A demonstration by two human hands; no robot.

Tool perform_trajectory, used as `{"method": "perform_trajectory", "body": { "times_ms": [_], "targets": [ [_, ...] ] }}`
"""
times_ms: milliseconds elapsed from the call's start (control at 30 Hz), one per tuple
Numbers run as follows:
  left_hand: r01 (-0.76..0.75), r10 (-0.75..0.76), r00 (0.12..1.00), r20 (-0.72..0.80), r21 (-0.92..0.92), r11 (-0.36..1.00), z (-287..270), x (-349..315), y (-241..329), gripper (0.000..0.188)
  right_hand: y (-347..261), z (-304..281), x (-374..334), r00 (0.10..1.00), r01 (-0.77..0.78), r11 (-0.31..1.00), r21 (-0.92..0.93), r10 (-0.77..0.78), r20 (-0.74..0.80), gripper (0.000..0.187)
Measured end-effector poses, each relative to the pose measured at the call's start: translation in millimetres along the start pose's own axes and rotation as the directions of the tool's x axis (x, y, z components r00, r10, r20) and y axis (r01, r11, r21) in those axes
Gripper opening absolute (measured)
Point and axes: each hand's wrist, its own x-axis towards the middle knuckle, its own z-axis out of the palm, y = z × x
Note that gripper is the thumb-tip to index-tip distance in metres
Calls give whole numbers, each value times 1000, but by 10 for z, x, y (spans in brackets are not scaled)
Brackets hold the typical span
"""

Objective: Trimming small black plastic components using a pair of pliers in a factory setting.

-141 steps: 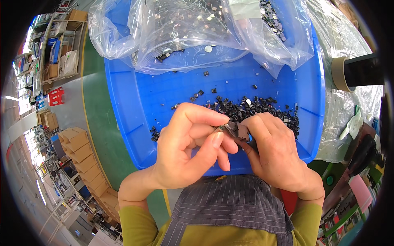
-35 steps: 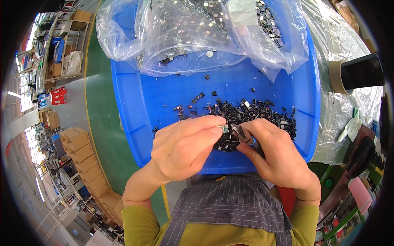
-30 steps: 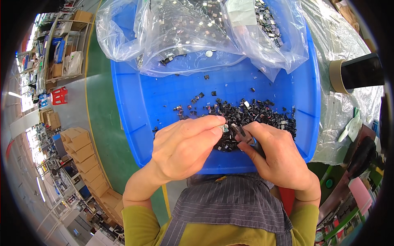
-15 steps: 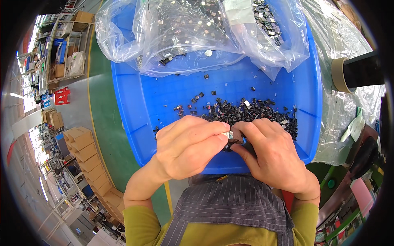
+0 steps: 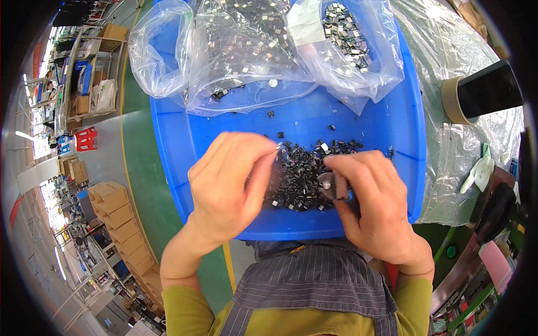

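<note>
My left hand (image 5: 227, 176) is raised over the left side of a pile of small black pieces (image 5: 302, 176). Its thumb and forefinger are pinched on a tiny silvery piece (image 5: 278, 145). To the right of the pile, my right hand (image 5: 376, 204) is closed round a small hand tool with a blunt brown-grey head (image 5: 334, 186); most of the tool is hidden in the palm, so its kind is unclear. Both hands are above a blue plastic tray (image 5: 224, 124), and the two are apart. A few silvery squares lie among the black pieces.
Clear plastic bags (image 5: 246, 61) holding many small square parts lie across the tray's far end. A roll of tape (image 5: 457, 101) with a black cylinder in it stands right of the tray on plastic sheeting. A white-and-green glove-like cloth (image 5: 481, 171) lies nearby. Cardboard boxes (image 5: 115, 204) line the left.
My hands, together over the pile before, have parted. The left has moved up and left with the tiny piece; the right has shifted slightly right with the tool, uncovering the pile.
</note>
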Motion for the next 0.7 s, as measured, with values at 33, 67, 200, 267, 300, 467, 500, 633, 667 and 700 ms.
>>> {"method": "perform_trajectory", "body": {
  "times_ms": [33, 67, 200, 267, 300, 467, 500, 633, 667, 700],
  "targets": [
    [-55, 55, 998, -26, -22, 998, 5, 101, 55, 24, -7, -19, -4, 995, 46, 998, -38, -49, -91, 55],
    [-112, 110, 993, -53, -42, 993, 34, 234, 103, 24, -34, -20, -33, 995, 48, 998, -50, -52, -88, 62],
    [-212, 217, 972, -89, 55, 976, 388, 856, 51, 16, -91, -20, -70, 999, 39, 999, -16, -39, 0, 62],
    [-216, 226, 967, -119, 95, 972, 388, 939, 82, 15, -72, -19, -111, 997, 76, 997, -22, -75, 29, 63],
    [-202, 214, 968, -131, 101, 974, 375, 945, 88, 15, -51, -6, -139, 994, 93, 995, -31, -91, 62, 65],
    [-63, 68, 993, -101, 52, 997, 97, 531, 46, 10, 1, -10, -177, 994, 79, 997, -24, -76, 84, 46],
    [18, -15, 1000, -27, 113, 993, 24, 357, -44, 8, -19, 11, -166, 993, 40, 999, -11, -39, 108, 43],
    [131, -155, 984, 82, 244, 961, -14, 76, -484, 10, -49, -38, -145, 980, 41, 998, 40, -48, 193, 40],
    [145, -168, 983, 69, 253, 957, 8, 83, -570, 10, -62, -26, -134, 977, 39, 999, 30, -45, 211, 40],
    [135, -149, 988, 45, 226, 965, 84, 143, -649, 10, -73, -22, -121, 974, 32, 999, 12, -34, 226, 40]
  ]
}}
